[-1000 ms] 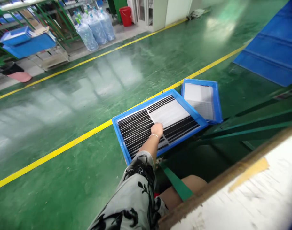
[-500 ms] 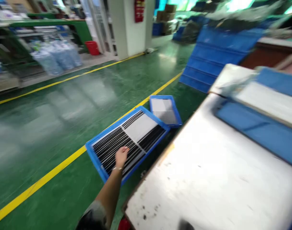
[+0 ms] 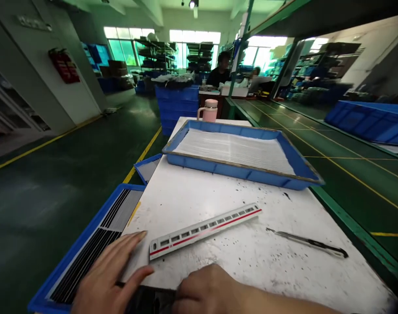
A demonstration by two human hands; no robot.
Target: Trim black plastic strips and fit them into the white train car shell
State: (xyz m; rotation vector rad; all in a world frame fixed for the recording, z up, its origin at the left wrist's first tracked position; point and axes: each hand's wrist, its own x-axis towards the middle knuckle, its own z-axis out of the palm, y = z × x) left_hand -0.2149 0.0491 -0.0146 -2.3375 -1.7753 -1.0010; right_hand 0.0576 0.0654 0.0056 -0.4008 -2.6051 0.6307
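A white model train carriage shell (image 3: 205,229) with a row of windows and a red stripe lies slantwise on the white worktable (image 3: 185,196). My left hand (image 3: 110,274) is by the shell's near left end, thumb and fingers apart, at the table's edge. My right hand (image 3: 212,288) is curled at the near edge, below the shell; whatever lies inside its fingers is hidden. Between the hands, something dark shows at the bottom, too unclear to name. To the right lies a slim black-and-silver tool (image 3: 308,242), like a craft knife, apart from both hands.
A blue tray (image 3: 241,168) of white strips spans the table's far part, with a pink mug (image 3: 210,111) behind it. On the floor at left, another blue tray (image 3: 87,233) holds black strips. Stacked blue crates (image 3: 176,107) and a seated person (image 3: 220,74) are farther back.
The view has turned from the floor trays to the worktable. My left hand has left the tray of black strips and is now at the table edge; my right hand has come into view.
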